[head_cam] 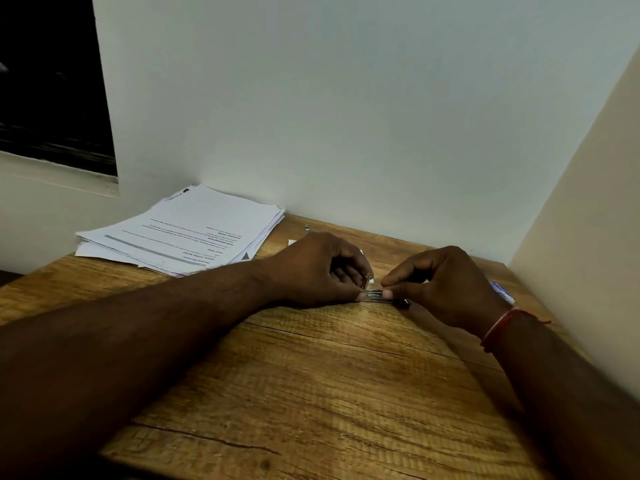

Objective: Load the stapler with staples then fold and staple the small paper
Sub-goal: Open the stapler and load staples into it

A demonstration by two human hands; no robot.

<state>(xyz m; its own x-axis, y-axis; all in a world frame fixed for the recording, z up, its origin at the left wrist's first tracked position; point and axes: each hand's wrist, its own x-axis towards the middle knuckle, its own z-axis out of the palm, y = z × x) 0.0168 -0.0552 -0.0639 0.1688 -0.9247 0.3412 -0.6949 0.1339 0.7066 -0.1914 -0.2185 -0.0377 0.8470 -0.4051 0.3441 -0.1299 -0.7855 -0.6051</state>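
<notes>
A small metal stapler lies on the wooden desk between my two hands, its dark rear end pointing right. My left hand curls around its left end, with the thumb pressed at the metal tip. My right hand pinches a strip of staples between thumb and forefinger, right over the stapler's track. The small white paper peeks out from behind my left hand, mostly hidden.
A stack of printed sheets lies at the back left of the desk. A tiny loose metal piece sits near the wall. A blue and white object lies behind my right wrist. Walls close the back and right.
</notes>
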